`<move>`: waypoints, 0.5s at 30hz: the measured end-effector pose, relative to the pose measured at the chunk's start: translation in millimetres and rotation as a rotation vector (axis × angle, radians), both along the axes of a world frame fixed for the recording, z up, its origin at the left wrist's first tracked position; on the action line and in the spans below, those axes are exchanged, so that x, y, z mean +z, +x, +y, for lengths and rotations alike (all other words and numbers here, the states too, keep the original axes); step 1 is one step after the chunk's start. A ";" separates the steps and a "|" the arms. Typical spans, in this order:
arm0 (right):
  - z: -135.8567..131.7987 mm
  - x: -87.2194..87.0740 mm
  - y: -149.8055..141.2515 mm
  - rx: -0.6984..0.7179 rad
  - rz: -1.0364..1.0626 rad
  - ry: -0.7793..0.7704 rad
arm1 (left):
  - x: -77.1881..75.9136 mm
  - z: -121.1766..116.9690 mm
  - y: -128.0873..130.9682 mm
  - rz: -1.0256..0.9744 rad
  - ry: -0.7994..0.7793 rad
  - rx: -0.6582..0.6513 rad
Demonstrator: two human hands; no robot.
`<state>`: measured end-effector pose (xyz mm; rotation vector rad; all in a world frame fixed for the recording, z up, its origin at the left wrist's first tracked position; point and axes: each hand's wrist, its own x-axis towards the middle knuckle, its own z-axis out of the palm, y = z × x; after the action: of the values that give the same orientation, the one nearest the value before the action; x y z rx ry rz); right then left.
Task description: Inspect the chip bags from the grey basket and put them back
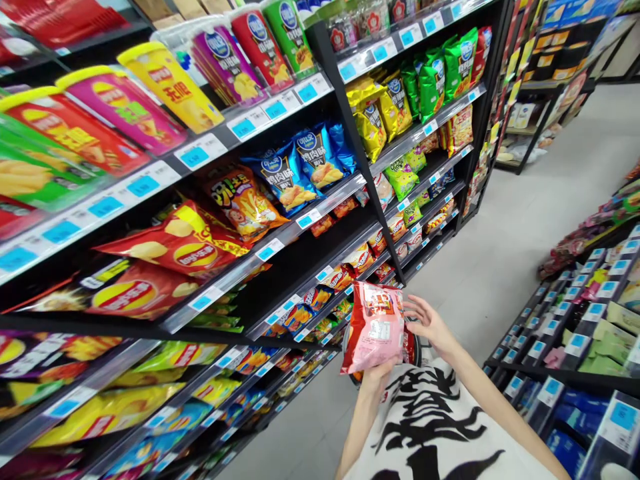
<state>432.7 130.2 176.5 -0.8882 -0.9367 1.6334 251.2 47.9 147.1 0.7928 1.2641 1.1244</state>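
A pink and red snack bag is in front of my body, its printed label side facing up. My left hand grips the bag at its lower edge, with part of the fingers hidden beneath it. My right hand is at the bag's right edge with its fingers stretched and apart; whether the fingertips touch the bag I cannot tell. Below and partly behind the bag shows a dark round-edged basket with something red in it, mostly covered.
On the left runs a long black shelf unit with chip bags, including blue bags, and chip canisters. To the right stands a low rack of small packets. Between them the grey floor aisle leads toward another display.
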 end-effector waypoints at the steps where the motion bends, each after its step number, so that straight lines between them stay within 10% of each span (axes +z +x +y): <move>1: -0.6 -3.0 0.3 0.056 0.032 -0.026 | 0.9 -2.8 3.0 -0.063 -0.030 -0.052; 6: -16.9 -2.5 1.1 0.301 0.194 -0.191 | 4.3 -11.6 14.0 -0.280 -0.138 -0.172; 15: -12.6 2.3 -8.4 -0.009 0.245 -0.268 | 11.6 11.7 23.7 -0.072 -0.023 -0.021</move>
<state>424.3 117.6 178.8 -0.8436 -0.5527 1.8401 274.9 59.6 158.6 0.7410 1.2043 1.1106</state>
